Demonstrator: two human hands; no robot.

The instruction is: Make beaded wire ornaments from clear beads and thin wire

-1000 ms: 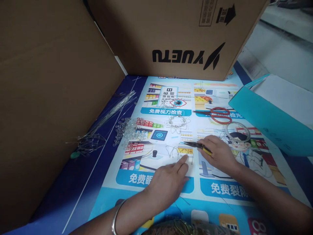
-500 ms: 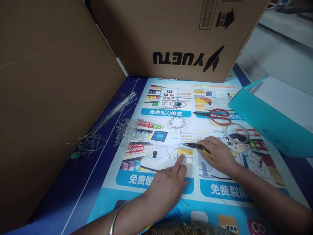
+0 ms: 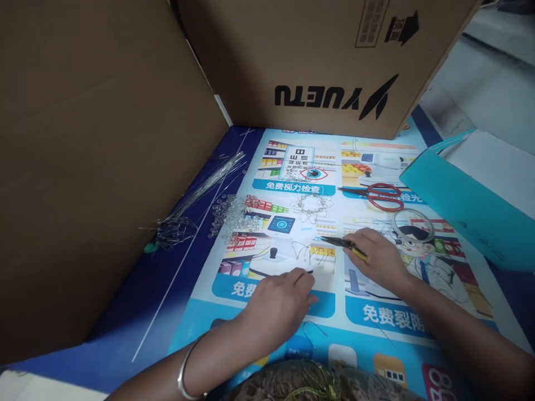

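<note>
While the right hand (image 3: pixel 376 259) grips small pliers (image 3: pixel 340 243) with the tips aimed at 9 o'clock, the left hand (image 3: pixel 280 303) lies with fingers half curled, a fingertip pinning the bent wire piece (image 3: pixel 311 255) flat on the desk (image 3: pixel 200 312), probably so it doesn't spring around. Clear beads (image 3: pixel 234 217) and straight wires (image 3: pixel 209 186) sit handy at 10 o'clock, red scissors (image 3: pixel 376 196) at 1 o'clock. Honestly the wire's so thin I can't tell if the plier tips touch it. Cardboard boxes (image 3: pixel 104 139) block everything behind.
</note>
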